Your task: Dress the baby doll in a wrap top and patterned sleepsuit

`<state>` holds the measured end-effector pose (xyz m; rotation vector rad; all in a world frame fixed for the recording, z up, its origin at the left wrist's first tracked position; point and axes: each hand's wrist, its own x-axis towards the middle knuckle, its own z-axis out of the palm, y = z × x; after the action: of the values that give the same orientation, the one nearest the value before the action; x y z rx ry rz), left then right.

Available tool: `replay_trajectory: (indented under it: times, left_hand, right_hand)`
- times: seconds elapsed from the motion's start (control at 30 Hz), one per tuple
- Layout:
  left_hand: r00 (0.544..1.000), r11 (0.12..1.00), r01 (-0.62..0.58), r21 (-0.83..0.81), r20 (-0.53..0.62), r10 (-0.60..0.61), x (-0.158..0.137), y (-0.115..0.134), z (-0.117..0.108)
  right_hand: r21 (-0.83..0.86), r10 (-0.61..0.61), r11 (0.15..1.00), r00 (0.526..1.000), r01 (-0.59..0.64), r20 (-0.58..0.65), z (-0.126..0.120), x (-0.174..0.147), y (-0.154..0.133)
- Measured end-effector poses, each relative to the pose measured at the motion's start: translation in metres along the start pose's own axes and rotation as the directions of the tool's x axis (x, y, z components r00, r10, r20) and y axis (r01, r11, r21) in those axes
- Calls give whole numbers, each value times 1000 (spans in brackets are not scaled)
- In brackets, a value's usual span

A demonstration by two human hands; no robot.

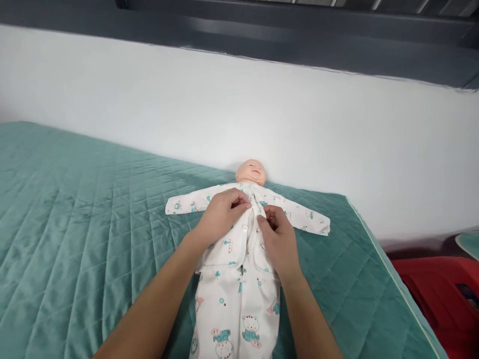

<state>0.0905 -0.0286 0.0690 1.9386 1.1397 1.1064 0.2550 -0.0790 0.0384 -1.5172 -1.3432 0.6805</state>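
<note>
A baby doll point(251, 171) lies on its back, its head by the wall and both sleeves spread out sideways. It wears a white printed baby jacket point(224, 247) with a front opening and small buttons. White printed trousers point(241, 309) with cat figures cover its lower part. My left hand point(226, 212) pinches the jacket's left front edge near the chest. My right hand point(277, 234) grips the other front edge with closed fingers. Below my hands the two front edges lie apart, and a button shows on the left one.
A green quilted bedspread point(93, 224) lies under the doll, its piped edge running down on the right. Behind stands a white wall point(149, 99) below a dark window frame point(262, 30). A red plastic object point(437, 289) sits lower, beyond the bed's right edge.
</note>
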Motion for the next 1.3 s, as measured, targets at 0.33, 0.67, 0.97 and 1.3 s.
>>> replay_trajectory:
  times: [0.33, 0.67, 0.97, 1.3]
  left_hand:
    - [988, 999, -14, 52, -150, 22, -9, 15, 24]
    - [967, 967, 253, 34, 20, -253, -2, 13, 4]
    - [987, 979, 148, 140, -77, -138, -2, 10, 20]
    - [940, 886, 339, -315, 136, -312, -2, 16, -2]
  right_hand:
    - [-139, -131, 982, 991, 131, 12, -2, 4, -8]
    - [-75, -63, 995, 997, 60, -45, 3, 8, -8]
    - [166, 67, 984, 998, -69, 17, -4, 18, -14]
    - [188, 94, 977, 994, -103, 56, 2, 9, -17]
